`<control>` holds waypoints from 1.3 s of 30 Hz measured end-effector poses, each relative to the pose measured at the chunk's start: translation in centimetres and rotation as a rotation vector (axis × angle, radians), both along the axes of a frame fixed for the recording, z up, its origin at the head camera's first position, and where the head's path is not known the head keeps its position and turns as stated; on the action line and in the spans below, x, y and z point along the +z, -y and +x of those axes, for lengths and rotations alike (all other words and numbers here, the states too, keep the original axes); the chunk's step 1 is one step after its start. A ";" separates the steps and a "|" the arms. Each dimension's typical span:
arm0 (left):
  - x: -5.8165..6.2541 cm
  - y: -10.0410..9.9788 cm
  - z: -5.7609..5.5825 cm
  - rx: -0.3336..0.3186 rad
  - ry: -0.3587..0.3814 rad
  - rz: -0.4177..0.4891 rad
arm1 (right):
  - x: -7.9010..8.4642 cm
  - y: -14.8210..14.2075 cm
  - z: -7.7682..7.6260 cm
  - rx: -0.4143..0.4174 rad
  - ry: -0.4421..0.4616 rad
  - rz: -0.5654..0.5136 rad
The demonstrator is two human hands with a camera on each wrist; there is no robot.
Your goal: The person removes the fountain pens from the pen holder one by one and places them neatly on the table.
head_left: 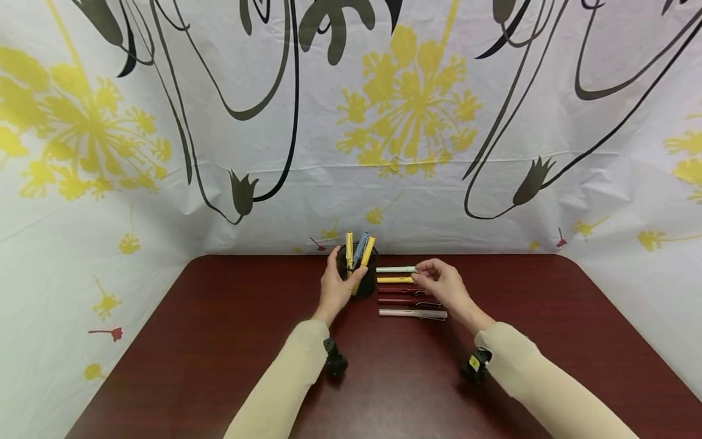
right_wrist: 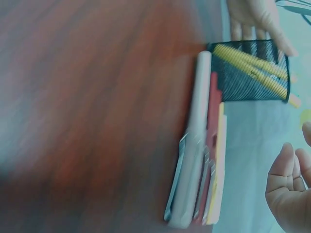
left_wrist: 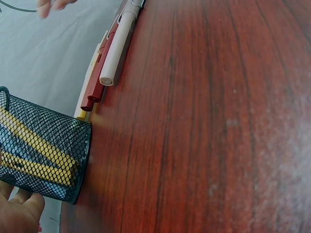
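a person's left hand grips a black mesh cup, thumb across its near side and fingers around its far left, while the right hand hangs over the far end of a row of pens, loosely bent, its thumb and fingers parted in the right wrist view and grasping nothing. the cup stands upright on the tabletop near its back edge, with two yellow pens and a blue pen leaning inside. just right of it, five pens lie side by side: a pale green pen farthest back, then a single yellow pen, two dark red pens and, nearest the person, a pale pink pen. cream sleeves cover both forearms, and a small black camera sits at each wrist. the table is reddish brown with dark wood grain and a soft sheen. white fabric, creased and printed with yellow blossoms and dark, curling stems, encloses its back and sides.
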State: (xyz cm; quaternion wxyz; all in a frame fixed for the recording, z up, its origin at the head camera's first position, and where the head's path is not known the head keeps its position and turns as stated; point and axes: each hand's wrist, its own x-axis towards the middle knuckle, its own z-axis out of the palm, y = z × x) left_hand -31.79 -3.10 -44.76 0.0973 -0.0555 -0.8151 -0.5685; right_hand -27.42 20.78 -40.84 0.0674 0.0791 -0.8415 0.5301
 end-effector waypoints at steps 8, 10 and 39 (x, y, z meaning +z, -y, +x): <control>0.1 -0.1 0.1 -0.002 0.009 0.015 | 1.9 3.4 -2.2 -0.025 0.009 -0.107; 0.2 -0.1 0.1 -0.003 0.012 0.017 | 2.2 4.3 -2.7 -0.032 0.017 -0.128; -0.2 0.0 -0.2 -0.008 -0.001 0.002 | 2.5 9.8 -7.6 -0.215 0.016 0.032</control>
